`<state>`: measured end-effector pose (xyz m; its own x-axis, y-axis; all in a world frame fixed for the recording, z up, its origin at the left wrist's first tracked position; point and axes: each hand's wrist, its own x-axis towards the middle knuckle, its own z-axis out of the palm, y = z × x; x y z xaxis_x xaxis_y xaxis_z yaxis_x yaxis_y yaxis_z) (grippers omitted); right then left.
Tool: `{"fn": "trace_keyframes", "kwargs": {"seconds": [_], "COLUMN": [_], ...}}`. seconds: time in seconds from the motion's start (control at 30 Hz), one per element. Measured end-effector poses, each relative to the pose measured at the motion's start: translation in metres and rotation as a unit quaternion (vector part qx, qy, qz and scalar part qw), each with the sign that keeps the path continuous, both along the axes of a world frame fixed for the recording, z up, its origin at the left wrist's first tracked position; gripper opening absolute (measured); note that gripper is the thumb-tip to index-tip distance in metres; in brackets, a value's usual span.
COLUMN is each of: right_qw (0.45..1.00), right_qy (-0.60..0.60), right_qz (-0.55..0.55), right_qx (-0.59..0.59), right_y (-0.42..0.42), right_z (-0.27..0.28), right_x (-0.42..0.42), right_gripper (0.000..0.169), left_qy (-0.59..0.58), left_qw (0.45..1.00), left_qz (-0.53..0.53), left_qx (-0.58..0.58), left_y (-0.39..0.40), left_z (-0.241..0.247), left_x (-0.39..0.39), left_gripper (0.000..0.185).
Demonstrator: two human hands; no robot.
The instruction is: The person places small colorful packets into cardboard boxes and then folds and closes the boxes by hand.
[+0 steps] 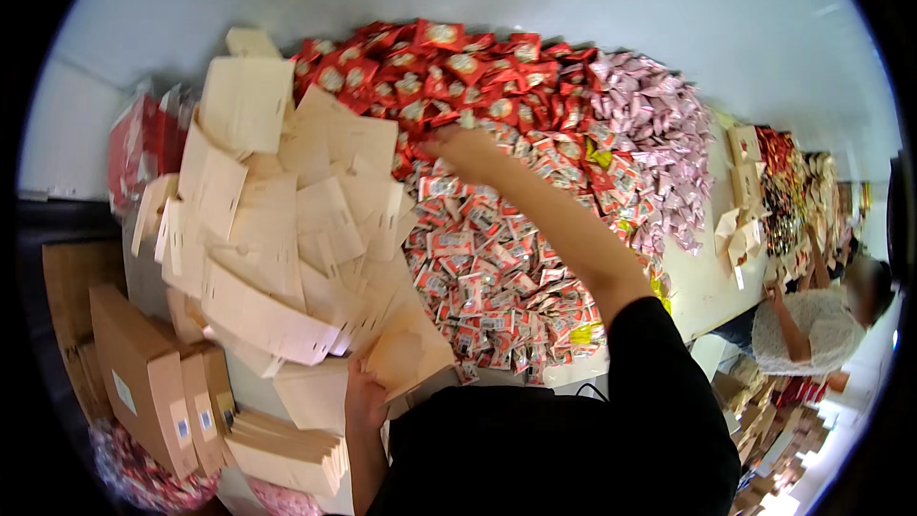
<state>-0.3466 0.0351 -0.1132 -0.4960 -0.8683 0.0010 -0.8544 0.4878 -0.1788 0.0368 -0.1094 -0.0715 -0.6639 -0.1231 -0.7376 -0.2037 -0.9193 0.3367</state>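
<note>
My left hand (367, 394) grips the edge of an opened tan paper box (401, 362) close to my body. Farther out, my right hand (453, 147) reaches down into the near edge of a heap of red wrapped packets (466, 68); its fingertips are partly hidden among them, so whether it holds one is unclear. Under my right forearm spreads a pile of small red-and-white packets (473, 251). Pink packets (659, 122) lie heaped to the right. To the left, many flat tan paper boxes (258, 251) overlap in a loose pile.
Brown cardboard cartons (136, 365) stand at the lower left, beside a stack of folded tan boxes (286, 448). A red plastic-wrapped bundle (143, 150) sits at the far left. On the right, a co-worker (809, 330) is at the same long table (723, 287), near more boxes and packets.
</note>
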Motion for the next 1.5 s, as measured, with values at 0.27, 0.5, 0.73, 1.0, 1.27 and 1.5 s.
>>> {"fn": "trace_keyframes", "kwargs": {"seconds": [0.27,0.5,0.73,1.0,1.27,1.5], "right_qw": [0.987,0.825,0.942,0.961,0.760,0.793], "right_qy": [-0.079,-0.172,-0.059,-0.102,-0.241,-0.211], "right_qz": [-0.123,-0.386,-0.319,-0.223,-0.390,-0.547], "right_qx": [-0.064,-0.376,-0.080,-0.130,-0.460,-0.165], "right_y": [0.002,0.198,0.304,0.306,0.418,0.487], "right_z": [0.022,0.009,-0.013,0.007,0.095,0.009], "right_x": [-0.005,-0.035,-0.069,-0.092,0.068,0.204], "right_gripper": [0.041,0.020,0.029,0.020,0.015,0.022], "left_qy": [0.003,0.026,0.029,0.032,0.058,0.068], "left_qw": [0.999,0.999,1.000,0.996,0.989,0.979], "left_qz": [0.024,-0.007,0.009,-0.042,-0.116,-0.180], "left_qx": [-0.036,-0.033,0.001,-0.070,-0.067,-0.074], "left_y": [0.003,0.027,0.084,0.142,0.169,0.194], "left_z": [0.027,0.022,0.037,0.040,0.053,0.047], "left_x": [0.014,0.007,-0.014,-0.021,-0.020,-0.009], "left_gripper": [0.064,0.065,0.065,0.058,0.062,0.054]}}
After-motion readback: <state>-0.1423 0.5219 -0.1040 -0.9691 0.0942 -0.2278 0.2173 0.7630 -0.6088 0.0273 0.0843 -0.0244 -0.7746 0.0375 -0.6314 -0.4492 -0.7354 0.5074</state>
